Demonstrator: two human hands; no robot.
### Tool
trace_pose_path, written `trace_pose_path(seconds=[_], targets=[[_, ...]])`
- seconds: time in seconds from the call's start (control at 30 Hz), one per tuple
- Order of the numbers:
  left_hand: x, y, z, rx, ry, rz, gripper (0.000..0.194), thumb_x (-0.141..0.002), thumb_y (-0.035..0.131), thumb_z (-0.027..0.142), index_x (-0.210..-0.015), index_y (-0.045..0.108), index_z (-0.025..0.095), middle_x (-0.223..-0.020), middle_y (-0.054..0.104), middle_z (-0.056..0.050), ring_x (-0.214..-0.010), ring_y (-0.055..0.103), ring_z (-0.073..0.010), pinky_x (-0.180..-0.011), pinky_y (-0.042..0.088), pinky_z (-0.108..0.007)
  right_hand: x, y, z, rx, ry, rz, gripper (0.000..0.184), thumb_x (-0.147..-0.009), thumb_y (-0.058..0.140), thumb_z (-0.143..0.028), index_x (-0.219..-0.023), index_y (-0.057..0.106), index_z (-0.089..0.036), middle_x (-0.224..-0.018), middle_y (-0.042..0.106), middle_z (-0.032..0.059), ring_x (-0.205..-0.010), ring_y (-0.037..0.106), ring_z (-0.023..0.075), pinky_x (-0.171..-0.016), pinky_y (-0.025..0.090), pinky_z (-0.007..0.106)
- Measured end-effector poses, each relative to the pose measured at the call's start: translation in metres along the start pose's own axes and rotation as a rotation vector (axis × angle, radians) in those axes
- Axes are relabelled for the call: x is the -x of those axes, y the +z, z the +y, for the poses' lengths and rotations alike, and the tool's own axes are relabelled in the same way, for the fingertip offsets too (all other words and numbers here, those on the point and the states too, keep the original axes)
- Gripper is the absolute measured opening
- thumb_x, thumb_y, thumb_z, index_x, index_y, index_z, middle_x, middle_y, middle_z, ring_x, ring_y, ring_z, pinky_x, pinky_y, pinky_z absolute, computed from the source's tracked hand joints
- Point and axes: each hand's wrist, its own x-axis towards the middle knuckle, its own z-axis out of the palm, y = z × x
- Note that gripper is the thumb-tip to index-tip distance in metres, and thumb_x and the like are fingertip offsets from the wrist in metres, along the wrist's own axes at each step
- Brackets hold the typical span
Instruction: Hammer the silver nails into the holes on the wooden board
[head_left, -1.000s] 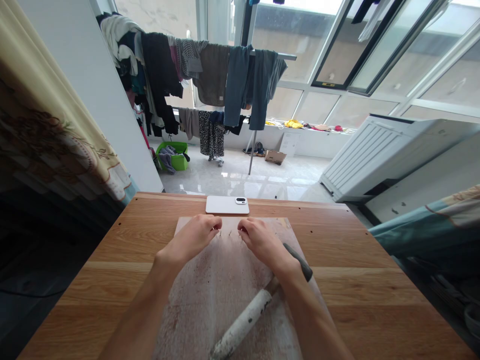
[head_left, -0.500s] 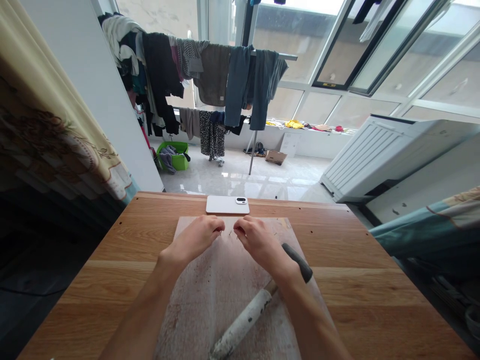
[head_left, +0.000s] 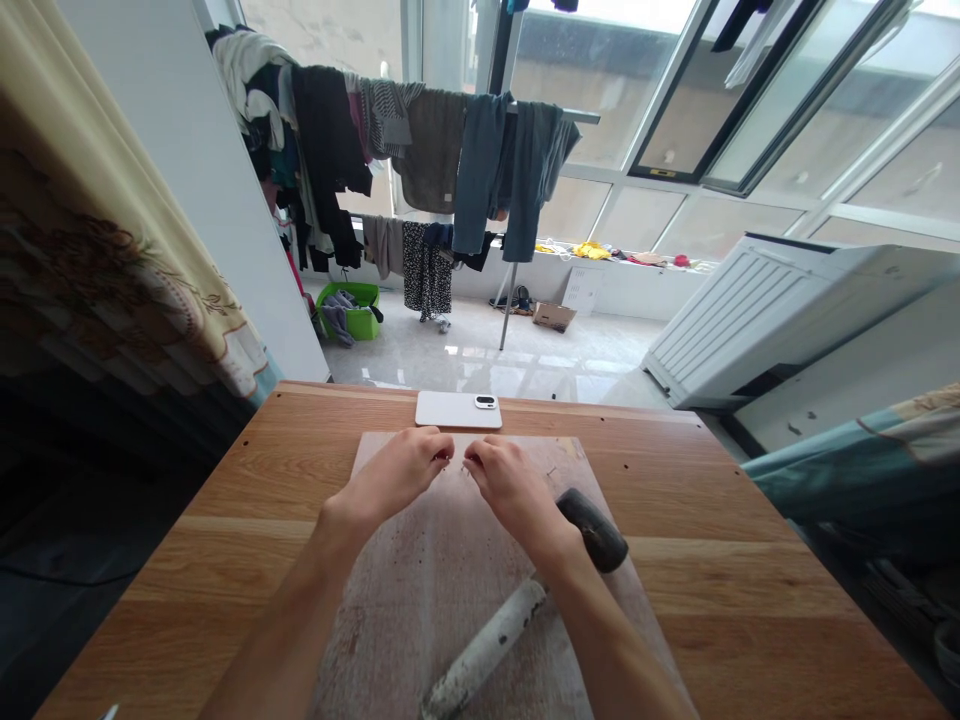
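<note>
My left hand (head_left: 409, 468) is closed in a pinch over the far part of a worn wooden board (head_left: 420, 600). Close beside it, a small gap away, my right hand (head_left: 510, 485) is pinched in the same way. Tiny thin bits show at both sets of fingertips, too small to name. Under and beside my right forearm lies a mallet, its black head (head_left: 592, 530) to the right and its whitish, paint-marked handle (head_left: 484, 650) slanting toward me. The forearm hides where they join. A thin nail-like piece (head_left: 552, 470) rests on the board right of my right hand.
A white phone (head_left: 457, 410) lies beyond the board on the wooden table (head_left: 720, 560). Past the table stand a rack of hanging clothes (head_left: 427, 150), a green basket (head_left: 364, 320) and a white appliance (head_left: 720, 320). Curtains (head_left: 150, 250) hang at the left.
My right hand has shifted slightly left, closer to my left hand. The thin upright piece seen between the hands no longer shows. More of the mallet's black head is visible.
</note>
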Motion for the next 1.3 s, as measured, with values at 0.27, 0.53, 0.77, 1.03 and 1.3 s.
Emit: trace_pose_path(seconds=[0.27, 0.53, 0.77, 1.03, 1.3], targets=[[0.003, -0.004, 0.003, 0.003, -0.064, -0.058, 0.023, -0.086, 0.052, 0.004, -0.077, 0.067, 0.018, -0.08, 0.068, -0.002, -0.077, 0.062, -0.0178, -0.071, 0.041, -0.027, 0.0, 0.002, -0.002, 0.014, 0.002, -0.002, 0.014, -0.101, 0.063, -0.017, -0.096, 0.076, -0.016, -0.095, 0.074, 0.0096, -0.087, 0.07, 0.0219, -0.075, 0.045, 0.028], [0.002, -0.003, 0.003, 0.009, -0.061, -0.04, 0.022, -0.083, 0.051, 0.001, -0.074, 0.063, 0.018, -0.077, 0.064, -0.001, -0.073, 0.058, -0.0161, -0.069, 0.039, -0.026, 0.0, 0.002, -0.003, 0.03, 0.004, -0.005, 0.017, -0.102, 0.06, -0.016, -0.096, 0.076, -0.016, -0.095, 0.074, 0.0093, -0.088, 0.07, 0.021, -0.075, 0.045, 0.027], [0.003, -0.004, 0.003, 0.06, -0.066, -0.029, 0.019, -0.081, 0.051, 0.005, -0.071, 0.059, 0.019, -0.073, 0.063, 0.001, -0.07, 0.058, -0.0152, -0.067, 0.039, -0.025, 0.0, 0.002, -0.004, 0.044, -0.005, -0.01, 0.02, -0.101, 0.059, -0.013, -0.09, 0.076, -0.017, -0.089, 0.072, 0.0077, -0.08, 0.067, 0.0189, -0.071, 0.042, 0.027], [0.004, -0.001, -0.013, 0.139, -0.072, -0.001, 0.014, -0.079, 0.051, 0.01, -0.075, 0.06, 0.02, -0.075, 0.064, 0.001, -0.072, 0.059, -0.0158, -0.067, 0.043, -0.026, -0.001, 0.003, -0.004, -0.013, -0.051, 0.007, 0.02, -0.097, 0.062, -0.007, -0.087, 0.076, -0.016, -0.086, 0.071, 0.0066, -0.076, 0.065, 0.0173, -0.07, 0.043, 0.026], [0.006, -0.004, -0.014, 0.2, -0.079, 0.013, 0.014, -0.081, 0.051, 0.013, -0.078, 0.063, 0.019, -0.075, 0.065, 0.001, -0.073, 0.06, -0.0157, -0.068, 0.043, -0.025, 0.001, -0.008, -0.001, -0.198, -0.103, 0.076, 0.02, -0.093, 0.064, -0.004, -0.093, 0.077, -0.018, -0.087, 0.074, 0.0043, -0.078, 0.067, 0.0173, -0.074, 0.047, 0.026]])
